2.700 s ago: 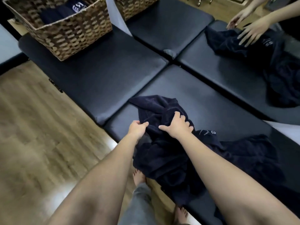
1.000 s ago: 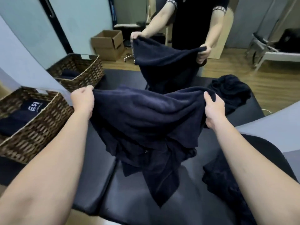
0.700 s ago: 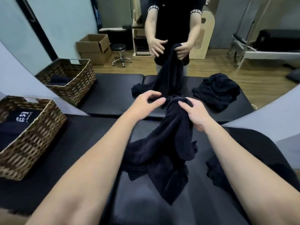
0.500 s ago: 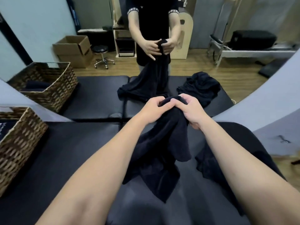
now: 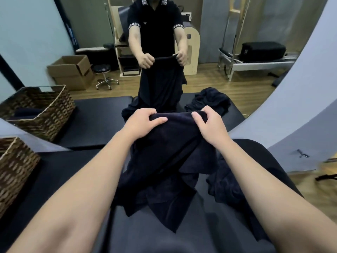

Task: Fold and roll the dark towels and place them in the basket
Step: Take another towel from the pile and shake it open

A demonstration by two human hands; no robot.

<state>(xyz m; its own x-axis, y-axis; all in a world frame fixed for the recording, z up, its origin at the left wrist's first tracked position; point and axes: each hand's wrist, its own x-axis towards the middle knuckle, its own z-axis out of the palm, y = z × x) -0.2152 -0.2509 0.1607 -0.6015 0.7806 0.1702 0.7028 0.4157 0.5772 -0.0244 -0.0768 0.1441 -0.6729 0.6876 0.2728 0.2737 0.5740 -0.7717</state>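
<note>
A dark navy towel hangs folded over in front of me above the black padded table. My left hand grips its top edge at the left, and my right hand grips the same edge at the right, a short span apart. The towel's lower part drapes down onto the padding. A woven basket stands at the near left, cut off by the frame. A second woven basket farther back holds a dark rolled towel.
Another dark towel lies crumpled by my right forearm, and a further heap sits on the far pad. A person across the table holds up a dark towel. Behind are a cardboard box and a stool.
My hands, joined at the towel's top half a second ago, have moved apart along its edge. The person opposite has also spread their hands on their towel.
</note>
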